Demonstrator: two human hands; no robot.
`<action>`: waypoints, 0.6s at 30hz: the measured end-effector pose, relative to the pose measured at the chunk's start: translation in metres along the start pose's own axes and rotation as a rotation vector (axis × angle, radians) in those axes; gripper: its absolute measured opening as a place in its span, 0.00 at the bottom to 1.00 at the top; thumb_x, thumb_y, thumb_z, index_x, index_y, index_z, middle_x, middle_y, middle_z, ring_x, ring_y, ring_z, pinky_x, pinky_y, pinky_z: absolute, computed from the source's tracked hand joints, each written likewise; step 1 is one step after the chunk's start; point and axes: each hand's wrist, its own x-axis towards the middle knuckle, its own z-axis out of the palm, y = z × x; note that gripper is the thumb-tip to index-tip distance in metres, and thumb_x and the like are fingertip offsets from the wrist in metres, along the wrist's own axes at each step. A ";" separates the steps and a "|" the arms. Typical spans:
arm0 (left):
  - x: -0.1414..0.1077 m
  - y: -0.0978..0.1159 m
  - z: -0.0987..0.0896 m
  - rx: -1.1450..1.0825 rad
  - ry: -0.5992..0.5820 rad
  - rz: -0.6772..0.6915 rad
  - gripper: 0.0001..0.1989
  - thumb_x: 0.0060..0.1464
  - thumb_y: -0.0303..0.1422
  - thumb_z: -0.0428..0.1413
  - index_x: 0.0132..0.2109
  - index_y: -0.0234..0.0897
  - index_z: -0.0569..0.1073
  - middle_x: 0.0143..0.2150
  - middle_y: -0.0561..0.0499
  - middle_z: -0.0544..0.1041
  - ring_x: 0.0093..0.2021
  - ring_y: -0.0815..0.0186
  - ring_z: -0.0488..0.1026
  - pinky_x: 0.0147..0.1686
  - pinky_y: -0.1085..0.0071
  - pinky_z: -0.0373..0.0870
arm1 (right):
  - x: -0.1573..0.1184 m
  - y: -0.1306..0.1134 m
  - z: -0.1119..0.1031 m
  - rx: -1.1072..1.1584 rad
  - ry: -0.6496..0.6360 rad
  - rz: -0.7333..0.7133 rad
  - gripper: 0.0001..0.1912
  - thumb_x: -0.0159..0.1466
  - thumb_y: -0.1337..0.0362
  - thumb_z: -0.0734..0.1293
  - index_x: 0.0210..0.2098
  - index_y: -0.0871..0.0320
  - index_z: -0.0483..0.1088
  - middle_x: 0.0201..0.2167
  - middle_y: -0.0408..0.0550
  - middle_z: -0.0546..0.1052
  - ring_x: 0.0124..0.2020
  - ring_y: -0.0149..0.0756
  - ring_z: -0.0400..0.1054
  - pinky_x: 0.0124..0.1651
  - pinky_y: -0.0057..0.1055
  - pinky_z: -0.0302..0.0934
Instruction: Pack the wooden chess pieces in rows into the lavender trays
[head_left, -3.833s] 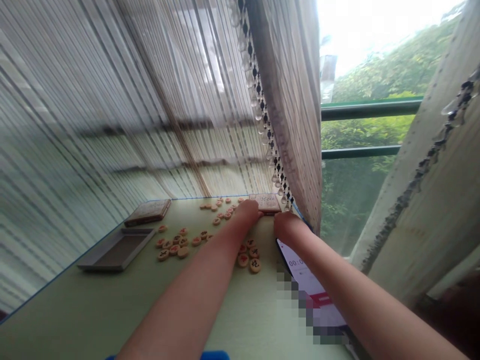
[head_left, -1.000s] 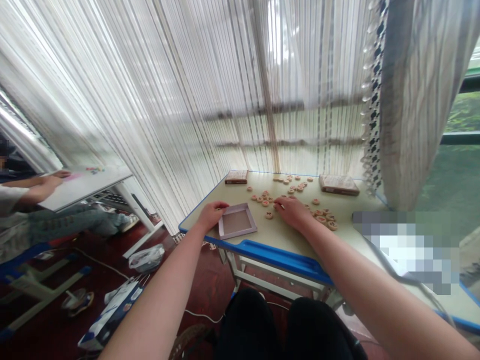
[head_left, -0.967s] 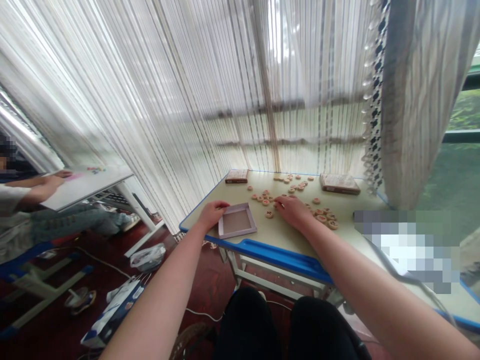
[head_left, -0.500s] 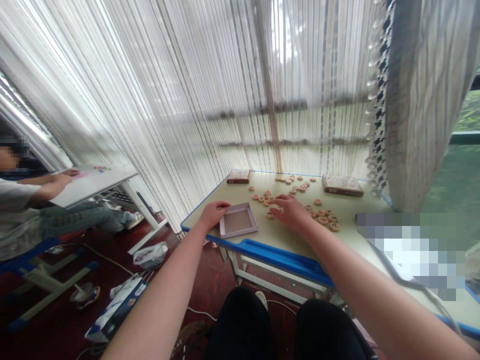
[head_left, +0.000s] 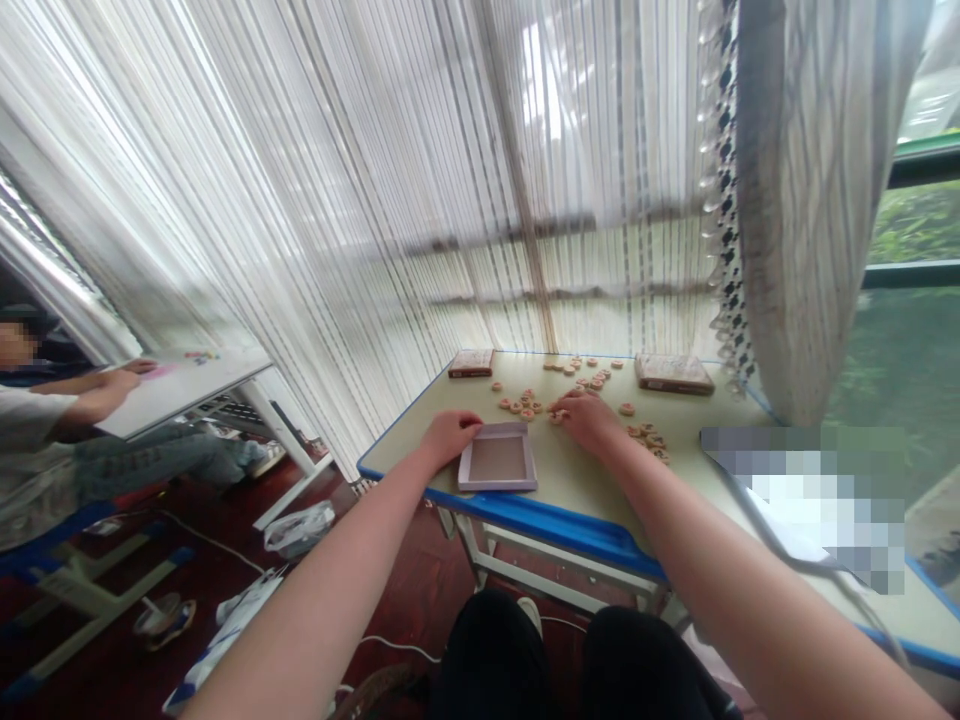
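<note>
My left hand (head_left: 451, 438) grips the far left corner of a shallow, open cardboard box (head_left: 463, 470), pale lilac, with its thumb and fingers closed on the rim. The box lies at the table's front edge with a bare brown bottom. To its right, my right hand (head_left: 589, 418) is low over the tabletop with curled fingers. A round wooden Chinese chess piece (head_left: 558, 418) shows at its fingertips. Several more chess pieces (head_left: 526, 406) lie loose just left of those fingers. Another group of pieces (head_left: 651, 440) is partly hidden behind my right wrist.
Two flat brown boxes (head_left: 471, 363) (head_left: 673, 373) lie at the table's back corners, scattered pieces (head_left: 592, 378) between them. A blurred-out device (head_left: 810, 500) stands at right. Striped curtains (head_left: 450, 180) hang behind. At left, a person (head_left: 52, 420) sits at a white desk (head_left: 187, 390).
The open box has slid right and toward me with my left hand, and turned squarer to the edge. My right hand has shifted slightly right. The view has turned a little right.
</note>
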 end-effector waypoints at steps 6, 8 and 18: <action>0.031 0.047 0.019 0.069 -0.111 0.179 0.12 0.49 0.35 0.51 0.36 0.38 0.78 0.35 0.50 0.79 0.36 0.66 0.73 0.37 0.73 0.66 | 0.007 0.028 -0.018 0.135 0.226 0.232 0.16 0.56 0.67 0.60 0.41 0.57 0.72 0.39 0.48 0.75 0.42 0.36 0.65 0.47 0.31 0.56; 0.045 0.053 0.019 0.004 -0.153 0.185 0.13 0.48 0.39 0.53 0.36 0.37 0.78 0.33 0.50 0.78 0.33 0.66 0.72 0.34 0.74 0.66 | 0.007 0.040 -0.026 0.224 0.300 0.339 0.16 0.56 0.66 0.59 0.43 0.58 0.71 0.36 0.48 0.75 0.38 0.36 0.67 0.44 0.30 0.58; 0.116 0.021 0.041 0.045 0.437 0.131 0.14 0.53 0.35 0.47 0.38 0.33 0.75 0.37 0.45 0.76 0.39 0.63 0.71 0.44 0.67 0.65 | 0.003 0.058 -0.017 0.035 0.384 0.536 0.20 0.54 0.70 0.57 0.45 0.60 0.70 0.43 0.55 0.72 0.47 0.42 0.63 0.50 0.35 0.55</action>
